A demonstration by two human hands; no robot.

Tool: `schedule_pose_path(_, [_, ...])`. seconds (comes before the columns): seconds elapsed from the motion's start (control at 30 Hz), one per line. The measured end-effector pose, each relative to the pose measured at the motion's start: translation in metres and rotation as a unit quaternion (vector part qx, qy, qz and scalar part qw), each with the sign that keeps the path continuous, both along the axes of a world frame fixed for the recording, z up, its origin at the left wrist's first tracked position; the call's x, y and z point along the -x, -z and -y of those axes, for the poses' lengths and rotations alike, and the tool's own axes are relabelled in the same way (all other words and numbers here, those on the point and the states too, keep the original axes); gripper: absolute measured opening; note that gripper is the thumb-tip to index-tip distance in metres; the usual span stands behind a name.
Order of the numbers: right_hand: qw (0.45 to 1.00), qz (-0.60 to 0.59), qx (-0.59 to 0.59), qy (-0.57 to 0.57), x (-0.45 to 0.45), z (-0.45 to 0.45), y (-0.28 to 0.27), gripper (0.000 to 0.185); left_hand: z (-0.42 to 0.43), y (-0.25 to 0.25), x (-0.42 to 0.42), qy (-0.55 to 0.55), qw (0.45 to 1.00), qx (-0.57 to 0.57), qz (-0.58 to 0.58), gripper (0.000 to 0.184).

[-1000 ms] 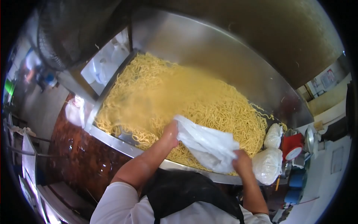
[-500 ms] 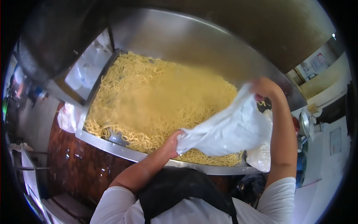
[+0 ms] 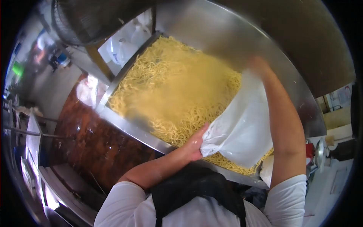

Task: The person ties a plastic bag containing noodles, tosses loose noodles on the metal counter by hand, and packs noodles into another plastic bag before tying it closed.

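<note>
A white plastic bag (image 3: 242,125) is stretched over the right part of a heap of yellow noodles (image 3: 181,90). My left hand (image 3: 196,145) is closed on the bag's bunched near-left edge, above the front rim of the metal tray (image 3: 138,133). My right hand (image 3: 258,67) is raised at the far right side of the noodles, gripping the bag's upper end; its fingers are blurred. The bag hangs between both hands and hides the noodles beneath it. A hazy patch blurs the middle of the heap.
A tall metal panel (image 3: 287,72) rises behind the tray. At left, a fan (image 3: 81,22) stands above and a white bag (image 3: 90,90) hangs by the tray's corner. Another pale bag (image 3: 267,170) lies at the tray's right end. The reddish-brown floor (image 3: 90,140) looks wet.
My view has turned, so the tray appears shifted and tilted. The white bag has gone from bunched and crumpled to smoother and spread out. Both hands still hold it.
</note>
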State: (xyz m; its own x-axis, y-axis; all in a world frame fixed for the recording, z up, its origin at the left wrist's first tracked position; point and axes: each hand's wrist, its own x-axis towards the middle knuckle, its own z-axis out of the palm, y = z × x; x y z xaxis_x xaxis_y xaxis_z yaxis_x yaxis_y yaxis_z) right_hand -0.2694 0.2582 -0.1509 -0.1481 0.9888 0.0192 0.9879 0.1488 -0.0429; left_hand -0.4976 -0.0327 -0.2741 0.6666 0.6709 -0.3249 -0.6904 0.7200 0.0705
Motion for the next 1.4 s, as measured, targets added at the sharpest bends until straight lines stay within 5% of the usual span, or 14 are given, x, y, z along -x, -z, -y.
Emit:
schedule_pose_path(0.07, [0.997,0.061,-0.028,-0.048,0.008,0.003,-0.003,0.027,-0.007,0.009,0.003,-0.009,0.999,0.037,-0.013,0.056])
schedule_pose_path(0.13, [0.971,0.164,0.168,0.052,0.044,0.044,-0.044,0.028,-0.01,0.012,0.004,-0.016,0.997,0.074,-0.026,0.056])
schedule_pose_path(0.27, [0.971,0.213,0.072,0.076,0.059,0.075,-0.041,0.037,-0.006,0.015,-0.004,0.011,0.995,0.037,-0.092,0.049])
schedule_pose_path(0.33, [0.896,0.428,0.12,0.015,0.089,0.093,-0.044,0.048,0.0,0.011,-0.011,0.086,0.989,-0.02,-0.116,0.044])
schedule_pose_path(0.43, [0.909,0.408,0.087,-0.028,0.142,0.127,-0.026,0.076,0.011,0.026,-0.028,0.123,0.99,0.036,-0.067,0.043])
schedule_pose_path(0.5, [0.952,0.27,0.066,-0.13,0.173,0.153,0.008,0.097,0.014,0.024,-0.033,0.129,0.987,0.053,-0.081,0.042])
schedule_pose_path(0.6, [0.956,0.109,0.156,-0.223,0.227,0.217,0.062,0.103,0.023,0.033,-0.03,0.167,0.983,0.047,-0.065,0.048])
schedule_pose_path(0.63, [0.948,0.072,0.161,-0.263,0.232,0.232,0.091,0.103,0.033,0.068,-0.031,0.168,0.983,0.045,-0.064,0.048])
schedule_pose_path(0.7, [0.957,0.062,0.184,-0.216,0.223,0.242,0.129,0.103,0.048,0.162,-0.039,0.169,0.976,0.048,0.13,0.05])
schedule_pose_path(0.83, [0.975,0.072,0.207,-0.023,0.166,0.195,0.127,0.101,0.028,0.064,-0.017,0.172,0.979,0.081,-0.072,0.042])
schedule_pose_path(0.97, [0.952,-0.01,0.272,0.142,0.133,0.149,0.127,0.089,0.017,0.049,0.004,0.119,0.982,0.125,-0.082,0.043])
schedule_pose_path(1.23, [0.986,-0.021,0.112,0.124,0.112,0.066,0.173,0.057,0.007,0.079,0.01,0.036,0.987,0.141,-0.063,0.047])
schedule_pose_path(1.33, [0.978,-0.117,0.085,0.147,0.103,0.072,0.16,0.053,-0.001,0.073,0.005,0.052,0.981,0.154,-0.104,0.049])
schedule_pose_path(1.4, [0.909,-0.366,0.105,0.171,0.087,0.067,0.155,0.052,-0.007,0.063,-0.002,0.054,0.981,0.154,-0.102,0.049])
